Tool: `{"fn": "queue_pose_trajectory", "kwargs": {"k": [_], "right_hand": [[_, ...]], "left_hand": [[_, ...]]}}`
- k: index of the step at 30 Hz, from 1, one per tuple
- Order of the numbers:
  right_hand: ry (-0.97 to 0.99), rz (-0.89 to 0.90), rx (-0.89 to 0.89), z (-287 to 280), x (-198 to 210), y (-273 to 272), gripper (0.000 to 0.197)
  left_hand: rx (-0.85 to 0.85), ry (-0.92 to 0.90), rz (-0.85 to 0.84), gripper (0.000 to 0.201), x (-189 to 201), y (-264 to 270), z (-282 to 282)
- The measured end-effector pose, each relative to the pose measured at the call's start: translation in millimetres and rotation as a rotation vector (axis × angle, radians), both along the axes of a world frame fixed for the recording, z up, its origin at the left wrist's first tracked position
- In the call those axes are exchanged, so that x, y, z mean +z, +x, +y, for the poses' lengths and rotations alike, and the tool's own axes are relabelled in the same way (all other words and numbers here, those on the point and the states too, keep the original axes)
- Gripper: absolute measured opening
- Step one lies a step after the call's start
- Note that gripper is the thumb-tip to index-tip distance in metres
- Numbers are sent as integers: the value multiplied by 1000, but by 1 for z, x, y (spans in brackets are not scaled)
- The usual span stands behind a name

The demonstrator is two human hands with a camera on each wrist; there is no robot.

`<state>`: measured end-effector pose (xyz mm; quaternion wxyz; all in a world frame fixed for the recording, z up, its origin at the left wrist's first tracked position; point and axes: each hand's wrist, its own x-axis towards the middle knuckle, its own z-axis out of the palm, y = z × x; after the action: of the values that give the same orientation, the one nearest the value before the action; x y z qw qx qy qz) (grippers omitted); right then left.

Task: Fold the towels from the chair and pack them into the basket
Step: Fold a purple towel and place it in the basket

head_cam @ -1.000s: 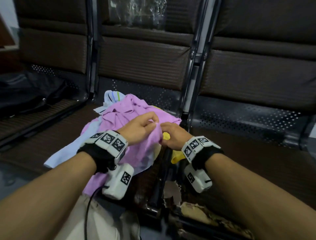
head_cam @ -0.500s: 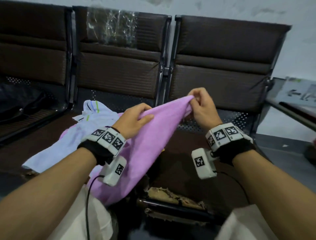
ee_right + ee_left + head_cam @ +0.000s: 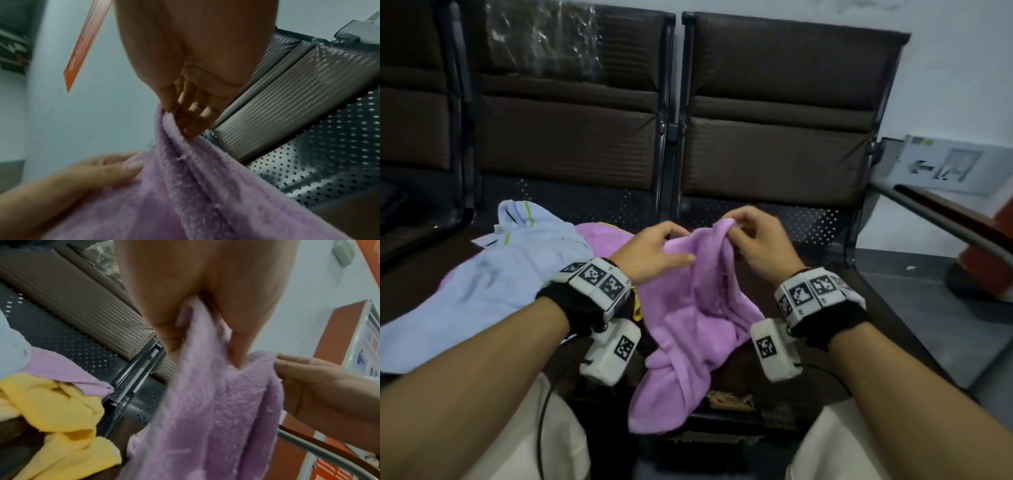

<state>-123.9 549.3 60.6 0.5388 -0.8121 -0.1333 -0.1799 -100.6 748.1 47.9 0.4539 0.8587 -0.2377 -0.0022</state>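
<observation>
Where the two forearms come in from the bottom corners of the head view, the purple towel hangs bunched in the centre of the frame, its lower end draped over the front edge of the chair seat. The left hand, just left of centre, grips the towel's upper part, thumb and fingers closed on the cloth; the left wrist view shows the fabric caught between them. The right hand, right of centre, pinches the towel's top edge between thumb and fingertips, with the other fingers curled. At left, a pale blue towel lies spread on the neighbouring seat, and a yellow towel sits crumpled beside it in the lower left of the left wrist view. Across the top stand the brown chair backs.
</observation>
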Motion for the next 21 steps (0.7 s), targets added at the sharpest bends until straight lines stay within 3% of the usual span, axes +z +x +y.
{"fn": "queue_pose_trajectory", "kwargs": {"k": [2, 3, 7, 10, 12, 15, 17, 19, 21], "right_hand": [[-11, 47, 63, 3, -8, 2, 24], [-5, 60, 88, 6, -9, 4, 24], [50, 144, 131, 12, -10, 9, 25], [125, 263, 164, 7, -14, 9, 21], [-106, 293, 153, -5, -18, 9, 27], [-768, 456, 204, -25, -35, 6, 45], [-1043, 604, 233, -34, -50, 4, 50], [-1171, 614, 213, -40, -60, 6, 43], [-1096, 582, 159, -46, -59, 9, 30]], "left_hand": [[-115, -8, 80, 62, -7, 0, -9], [-159, -12, 78, 63, -9, 2, -13], [-188, 60, -26, 19, -10, 10, -20], [-88, 94, -57, 12, -12, 18, -17], [-18, 99, -46, 20, -14, 22, -15], [94, 101, -37, 29, -14, 25, -10], [170, 71, -63, 34, -13, 25, -7], [248, 39, -77, 35, -11, 24, -3], [327, 7, -92, 33, -8, 25, 1]]}}
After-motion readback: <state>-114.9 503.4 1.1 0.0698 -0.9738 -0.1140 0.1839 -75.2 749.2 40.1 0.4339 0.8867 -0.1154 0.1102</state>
